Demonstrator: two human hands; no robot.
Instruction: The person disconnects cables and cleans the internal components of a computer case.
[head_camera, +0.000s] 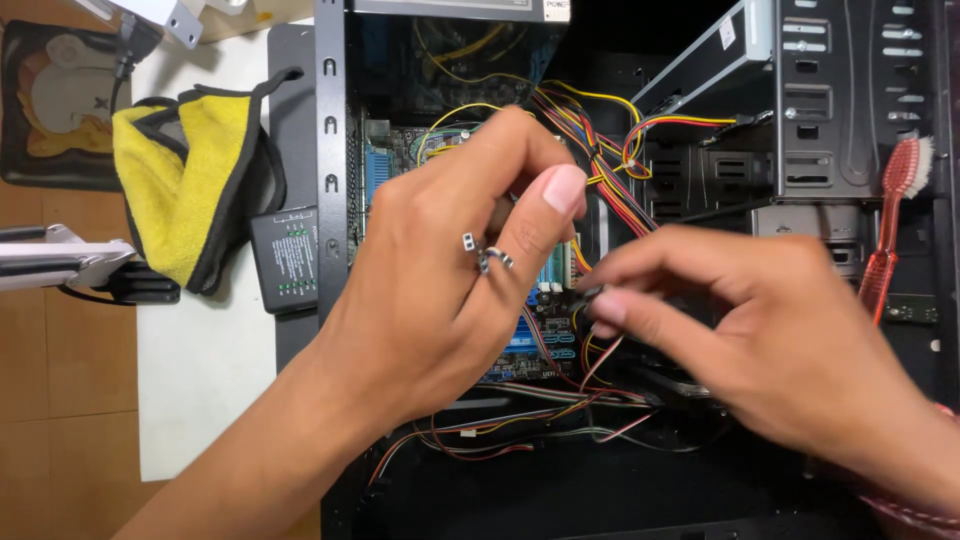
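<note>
A brown floor or tabletop shows at the left edge, with a white sheet (200, 390) spread over it and an open black computer case (330, 150) lying on top. Beside the case sit a yellow cloth with black trim (185, 190) and a small black box with rows of green lights (287, 258). A red toothbrush (890, 225) rests against the drive cage (850, 100) on the right.

Inside the case, the side panel is already off and the circuit board (535, 335) lies exposed, with a bundle of yellow, red and black wires (600, 140) running across it from the power unit at the top.

The left hand (450, 280), wearing a ring, reaches in over the board; its thumb and forefinger are drawn close together, but what they pinch, if anything, is hidden behind the fingers. The right hand (760, 340) comes in from the right with its thumb and forefinger clamped on a small dark connector (588, 296), held just above the board's lower edge, near the blue sockets (525, 340) there. Thin wires trail from below it toward the bottom of the case.

Judging by this, the work inside is mid-way: the case is opened and cables are loose, while the small connector is in the fingers and not seated on the board. Loose thin wires at the bottom remain untidied.
</note>
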